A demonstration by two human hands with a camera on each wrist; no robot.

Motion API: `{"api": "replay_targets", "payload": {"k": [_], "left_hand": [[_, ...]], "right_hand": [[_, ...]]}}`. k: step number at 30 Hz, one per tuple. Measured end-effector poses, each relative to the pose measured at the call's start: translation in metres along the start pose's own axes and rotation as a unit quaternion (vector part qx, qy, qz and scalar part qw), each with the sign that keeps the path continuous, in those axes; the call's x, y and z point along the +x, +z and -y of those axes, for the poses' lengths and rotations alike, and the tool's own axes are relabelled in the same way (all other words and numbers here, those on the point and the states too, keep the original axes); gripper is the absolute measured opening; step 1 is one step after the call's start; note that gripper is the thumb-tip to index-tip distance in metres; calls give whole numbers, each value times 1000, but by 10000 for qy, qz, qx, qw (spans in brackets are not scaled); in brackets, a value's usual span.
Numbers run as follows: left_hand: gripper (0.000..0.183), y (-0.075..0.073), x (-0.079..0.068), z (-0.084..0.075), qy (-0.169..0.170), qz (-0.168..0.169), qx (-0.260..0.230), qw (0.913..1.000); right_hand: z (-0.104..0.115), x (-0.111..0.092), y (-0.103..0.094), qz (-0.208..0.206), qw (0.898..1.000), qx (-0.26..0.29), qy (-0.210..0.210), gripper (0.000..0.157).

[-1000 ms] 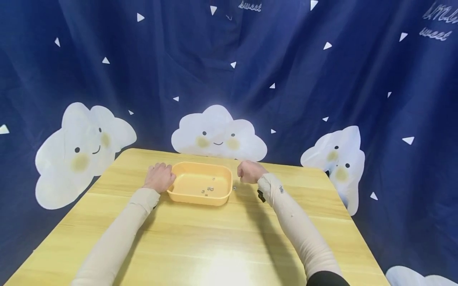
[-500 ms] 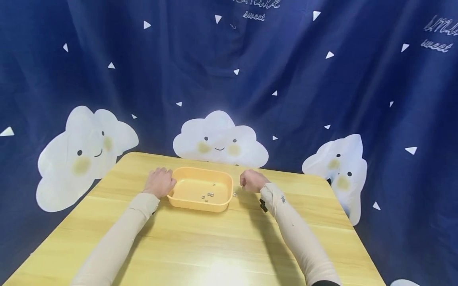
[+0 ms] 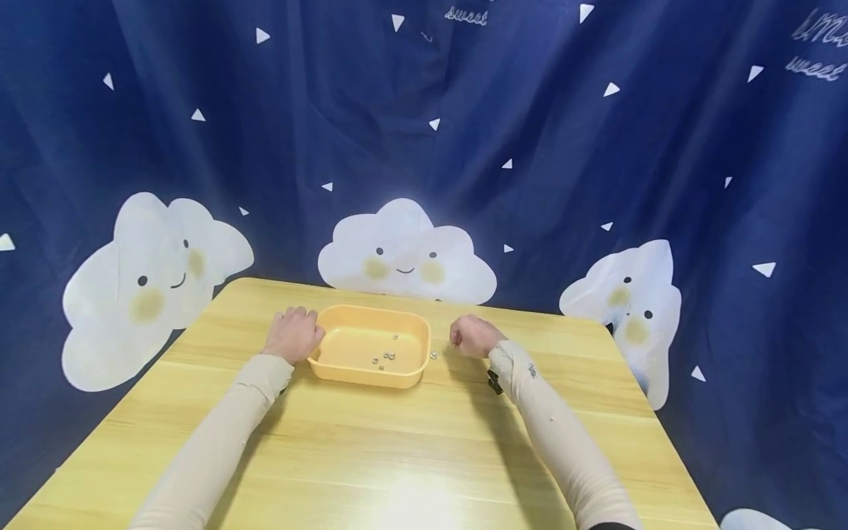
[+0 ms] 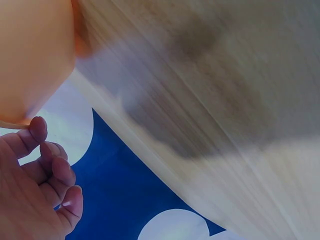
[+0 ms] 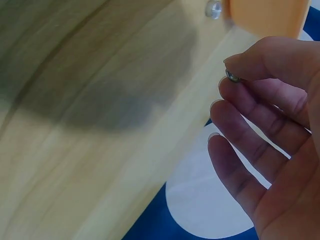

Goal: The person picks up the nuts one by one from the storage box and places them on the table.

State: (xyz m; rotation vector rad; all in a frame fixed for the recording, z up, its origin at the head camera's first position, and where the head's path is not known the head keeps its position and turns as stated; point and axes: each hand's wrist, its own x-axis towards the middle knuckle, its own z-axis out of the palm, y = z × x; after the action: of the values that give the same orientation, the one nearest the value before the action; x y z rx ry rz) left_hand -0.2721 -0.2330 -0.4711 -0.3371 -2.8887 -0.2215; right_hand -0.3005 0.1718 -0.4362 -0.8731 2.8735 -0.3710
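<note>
A yellow rectangular plastic tray (image 3: pixel 367 377) stands on the table, with several small silver pieces (image 3: pixel 389 356) on its floor. My left hand (image 3: pixel 291 335) grips its left rim; in the left wrist view the fingers (image 4: pixel 38 129) curl at the edge, the thumb out of sight. Right of the tray is my right hand (image 3: pixel 478 336), apart from it. Between thumb and forefinger it pinches a small shiny metal piece (image 5: pixel 232 76), mostly covered by the fingertips. The other fingers are loosely bent. One more silver piece (image 3: pixel 433 355) lies on the table just outside the tray's right wall.
The light wooden table (image 3: pixel 371 456) extends toward me, with the tray near its far edge. Behind it hangs a dark blue curtain (image 3: pixel 371 96) printed with white clouds and triangles. Both forearms wear beige sleeves (image 3: pixel 218 434).
My right hand has shifted a little to the right, away from the tray. The left hand keeps its grip on the rim, and the pieces inside lie as before.
</note>
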Motion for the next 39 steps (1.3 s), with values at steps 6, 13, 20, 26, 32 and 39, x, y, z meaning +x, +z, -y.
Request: {"api": "replay_targets", "payload": {"k": [6,13,20,26,32,39], "left_hand": [[26,-2,0,-1,-20,41,-40,10000],[26,-4,2,-1,-38,105,-40,9999],[27,-5,3,-2,-31,140,-17,9999],[27,-5,2,-4,-52,179,-7,9998],[27,-5,3,-3,-70,160,-11,9998],[28,-4,4,-2,-84,201,-27,9998]], "right_hand": [[-8,-3,5,-19,10000,40,-64,15],[-14,-5,10,-11,10000,92,-29,15],[-17,-6,12,54,9997,218,35,13],[-17,-7,17,153,9997,199,11,13],[-15,-8,19,257,9996,113,2,13],[-13,-8,23,271,9993,215,-164,8]]}}
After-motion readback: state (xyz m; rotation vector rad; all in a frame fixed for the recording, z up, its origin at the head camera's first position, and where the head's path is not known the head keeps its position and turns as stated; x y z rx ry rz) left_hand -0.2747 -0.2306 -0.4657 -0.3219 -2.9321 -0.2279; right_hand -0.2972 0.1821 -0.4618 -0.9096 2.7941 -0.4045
